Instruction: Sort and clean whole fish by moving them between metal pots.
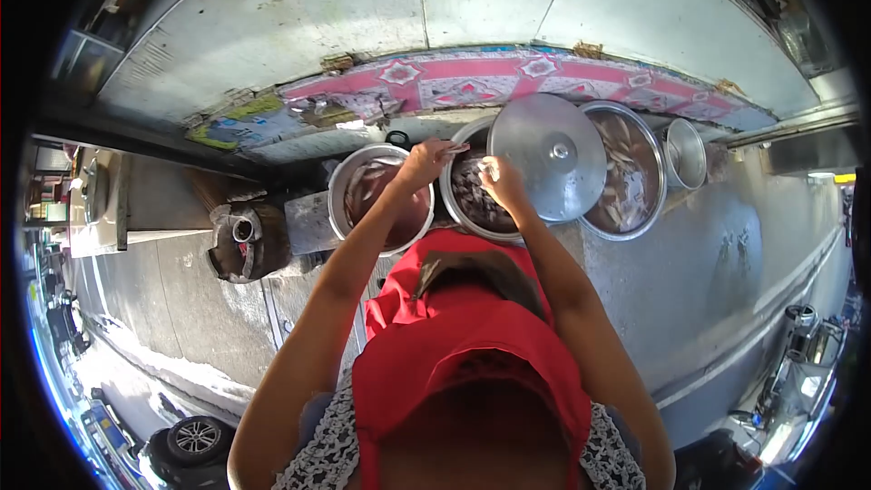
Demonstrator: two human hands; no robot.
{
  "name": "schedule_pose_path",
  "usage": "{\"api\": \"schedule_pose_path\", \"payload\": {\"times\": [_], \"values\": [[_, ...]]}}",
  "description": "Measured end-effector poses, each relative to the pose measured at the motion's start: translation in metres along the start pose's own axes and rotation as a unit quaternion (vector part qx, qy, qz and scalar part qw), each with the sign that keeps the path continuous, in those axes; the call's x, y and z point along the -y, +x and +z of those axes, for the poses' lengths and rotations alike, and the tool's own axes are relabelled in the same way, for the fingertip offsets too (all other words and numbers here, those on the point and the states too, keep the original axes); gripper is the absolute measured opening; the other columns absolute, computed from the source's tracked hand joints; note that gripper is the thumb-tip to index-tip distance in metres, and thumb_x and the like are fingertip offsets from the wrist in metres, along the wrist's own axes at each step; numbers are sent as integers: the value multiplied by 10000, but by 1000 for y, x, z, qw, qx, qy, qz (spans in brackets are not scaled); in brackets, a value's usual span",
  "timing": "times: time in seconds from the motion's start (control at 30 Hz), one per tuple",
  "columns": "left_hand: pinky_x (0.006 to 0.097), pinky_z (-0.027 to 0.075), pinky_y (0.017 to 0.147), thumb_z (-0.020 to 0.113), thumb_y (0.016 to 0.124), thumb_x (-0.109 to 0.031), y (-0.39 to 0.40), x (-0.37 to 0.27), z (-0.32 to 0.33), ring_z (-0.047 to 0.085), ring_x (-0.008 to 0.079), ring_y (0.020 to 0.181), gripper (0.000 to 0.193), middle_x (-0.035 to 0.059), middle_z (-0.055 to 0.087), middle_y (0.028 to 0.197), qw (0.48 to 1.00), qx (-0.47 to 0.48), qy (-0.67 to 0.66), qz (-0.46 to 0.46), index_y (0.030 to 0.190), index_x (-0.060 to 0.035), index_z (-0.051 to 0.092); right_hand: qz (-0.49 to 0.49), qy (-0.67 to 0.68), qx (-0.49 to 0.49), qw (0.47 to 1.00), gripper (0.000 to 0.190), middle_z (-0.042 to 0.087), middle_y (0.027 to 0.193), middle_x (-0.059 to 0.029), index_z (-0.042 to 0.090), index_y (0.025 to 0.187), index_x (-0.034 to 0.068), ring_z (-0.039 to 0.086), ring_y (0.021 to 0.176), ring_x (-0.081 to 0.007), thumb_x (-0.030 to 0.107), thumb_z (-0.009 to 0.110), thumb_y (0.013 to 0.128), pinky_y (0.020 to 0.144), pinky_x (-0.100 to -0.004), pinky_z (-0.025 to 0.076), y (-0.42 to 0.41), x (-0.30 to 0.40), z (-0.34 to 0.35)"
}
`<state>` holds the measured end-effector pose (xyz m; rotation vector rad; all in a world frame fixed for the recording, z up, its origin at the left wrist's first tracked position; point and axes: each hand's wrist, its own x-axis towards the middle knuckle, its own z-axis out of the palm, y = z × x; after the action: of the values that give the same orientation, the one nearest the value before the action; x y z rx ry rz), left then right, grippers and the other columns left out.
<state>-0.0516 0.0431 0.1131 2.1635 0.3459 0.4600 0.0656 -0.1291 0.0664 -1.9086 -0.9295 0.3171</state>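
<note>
My left hand (pixel 429 165) is over the gap between two pots, its fingers pinched on a small pale piece (pixel 457 148) that looks like fish. Beneath that wrist, the left pot (pixel 333 203) holds reddish water and a few silvery fish (pixel 367 173). Above the middle pot (pixel 446 194) is my right hand (pixel 502 184), with fingertips curled together; whether the whitish spot there is a held thing is unclear. Dark pieces (pixel 476 194) fill that pot. A round aluminium lid (pixel 537 180) partly covers it and overlaps the right basin (pixel 661 184), where many fish (pixel 622 184) lie in liquid.
A small metal pot (pixel 686 153) stands beyond the right basin. To the left are a broken, rounded stove-like vessel (pixel 255 252) and a grey slab (pixel 309 223). A pale panel (pixel 340 7) rises in front, with patterned pink sheeting (pixel 476 78) along its bottom.
</note>
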Motion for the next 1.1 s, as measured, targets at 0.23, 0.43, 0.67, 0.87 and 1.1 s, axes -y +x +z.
{"api": "schedule_pose_path", "payload": {"times": [0.23,0.43,0.67,0.87,1.1], "values": [[364,487,670,607,770,-143,-11,19,15,608,282,741,216,140,613,808,1000,15,7,-3,982,-140,649,-84,94,-19,992,177,615,832,-127,584,910,14,617,796,-248,83,644,758,686,-326,484,10,46,3],[376,497,714,587,773,-268,-16,14,36,626,290,771,217,128,645,824,997,49,-12,-58,948,-158,654,-75,96,40,992,126,609,816,-105,594,874,-37,593,706,-156,67,579,806,639,-266,485,1,28,2],[347,492,728,595,790,-224,-23,14,39,641,269,796,293,159,648,869,990,69,-50,-108,1039,-72,622,-39,116,109,987,159,619,820,-116,609,909,-51,605,731,-160,63,587,801,655,-273,496,1,25,-3],[346,495,749,577,746,-293,-74,105,43,639,251,821,345,118,655,924,974,75,170,-131,977,-47,653,75,175,-7,982,162,601,775,-53,605,934,-20,557,636,-93,72,606,800,537,-213,460,4,-26,-61],[453,422,912,641,719,-310,-149,180,15,365,388,1202,733,203,284,1352,753,-35,205,-625,1327,-60,315,210,46,-238,947,211,601,809,-89,584,1017,1,538,600,-112,50,570,813,476,-226,464,-18,-131,-207]]}}
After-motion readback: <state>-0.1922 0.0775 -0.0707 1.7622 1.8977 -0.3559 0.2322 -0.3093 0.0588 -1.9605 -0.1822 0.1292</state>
